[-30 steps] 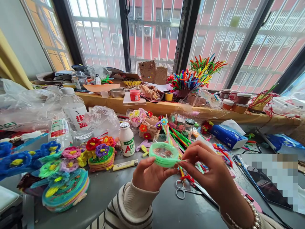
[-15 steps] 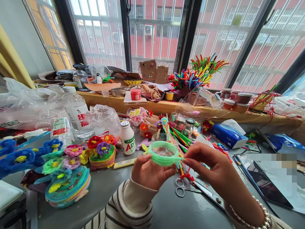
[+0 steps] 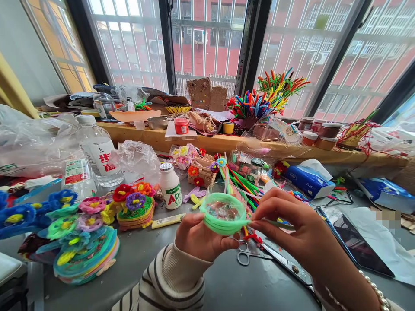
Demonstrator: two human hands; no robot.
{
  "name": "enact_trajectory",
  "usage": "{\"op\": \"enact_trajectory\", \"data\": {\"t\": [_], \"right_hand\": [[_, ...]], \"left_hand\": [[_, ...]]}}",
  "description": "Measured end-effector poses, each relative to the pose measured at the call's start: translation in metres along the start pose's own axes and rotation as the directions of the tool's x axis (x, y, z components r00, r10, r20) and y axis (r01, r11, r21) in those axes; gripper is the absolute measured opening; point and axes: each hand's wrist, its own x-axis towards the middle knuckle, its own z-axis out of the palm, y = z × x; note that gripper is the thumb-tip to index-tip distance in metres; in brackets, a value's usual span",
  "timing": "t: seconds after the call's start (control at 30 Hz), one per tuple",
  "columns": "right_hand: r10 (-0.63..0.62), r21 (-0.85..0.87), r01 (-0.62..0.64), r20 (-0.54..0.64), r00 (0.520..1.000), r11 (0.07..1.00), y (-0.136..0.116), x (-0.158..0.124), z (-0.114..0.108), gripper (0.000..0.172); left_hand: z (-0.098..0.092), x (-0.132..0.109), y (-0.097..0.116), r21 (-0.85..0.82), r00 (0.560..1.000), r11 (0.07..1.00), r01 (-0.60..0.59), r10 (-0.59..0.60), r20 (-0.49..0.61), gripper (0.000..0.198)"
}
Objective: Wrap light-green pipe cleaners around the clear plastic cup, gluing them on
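My left hand (image 3: 197, 235) grips the near left side of a light green pipe-cleaner ring (image 3: 223, 226), held just above the grey table (image 3: 240, 285). My right hand (image 3: 285, 220) pinches the loose end of the green pipe cleaner at the ring's right side. A clear glass (image 3: 223, 190) stands right behind the ring. Scissors (image 3: 256, 255) lie on the table under my right hand. A striped sleeve covers my left forearm.
Stacks of coiled pipe-cleaner coasters with flowers (image 3: 87, 255) fill the left. A small white bottle (image 3: 170, 185), a yellow lighter (image 3: 167, 220), a water bottle (image 3: 97, 151), loose pipe cleaners (image 3: 241, 179), a blue tissue pack (image 3: 308, 179) and a dark tablet (image 3: 353, 237) surround my hands.
The ring has tilted and sunk slightly toward me. My right hand has shifted its pinch along the green strand at the ring's right side.
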Motion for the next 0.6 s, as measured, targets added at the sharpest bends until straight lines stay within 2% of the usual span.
{"op": "enact_trajectory", "data": {"t": [0.2,0.4,0.6], "right_hand": [[0.027,-0.005,-0.027,-0.012,1.000,1.000,0.005,0.002,0.003,0.009],[0.083,0.010,-0.083,-0.028,0.996,0.997,0.016,0.007,0.007,0.014],[0.041,0.040,-0.042,0.022,0.999,0.998,0.026,0.011,0.006,0.017]], "left_hand": [[0.003,0.003,0.001,-0.006,1.000,1.000,-0.007,0.007,-0.016,0.038],[0.002,0.008,0.002,-0.044,0.998,0.999,-0.014,0.012,-0.061,0.039],[0.000,0.006,0.001,-0.098,0.994,0.995,-0.008,-0.002,-0.106,0.040]]}}
